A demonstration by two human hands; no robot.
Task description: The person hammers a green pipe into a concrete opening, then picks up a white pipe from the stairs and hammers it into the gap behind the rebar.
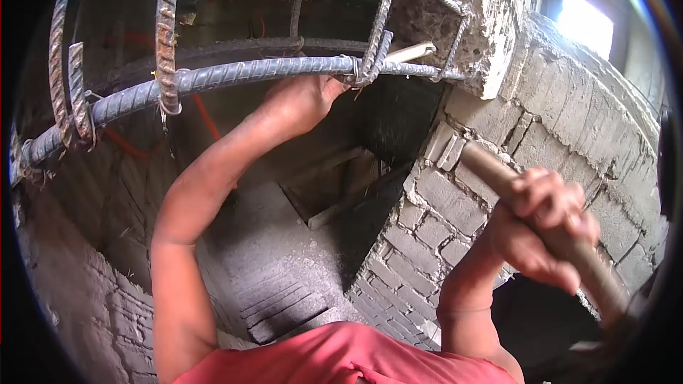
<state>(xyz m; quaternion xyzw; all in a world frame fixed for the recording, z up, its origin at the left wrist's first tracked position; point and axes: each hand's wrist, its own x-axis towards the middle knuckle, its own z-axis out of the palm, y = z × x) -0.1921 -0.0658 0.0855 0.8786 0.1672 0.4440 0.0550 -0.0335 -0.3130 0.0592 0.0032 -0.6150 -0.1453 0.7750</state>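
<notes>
My left hand (302, 103) reaches up behind a thick ribbed steel bar (270, 73), near the joint where a vertical bar is tied to it. Its fingers are mostly hidden by the bar. Just right of that joint, a light-coloured stick or chisel-like piece (411, 52) points up to the right; I cannot make out whether my left hand holds it. My right hand (544, 224) is wrapped round a brown wooden handle (491, 169), which slants from the brick wall side down to the lower right. The handle's lower end is blurred and dark.
A rough concrete column (491, 21) stands at the upper right, above a mortared brick wall (445, 203). Other upright rebar (166, 28) rises at the left. Below lies a dusty grey floor (274, 256). A bright opening (585, 25) shows at the top right.
</notes>
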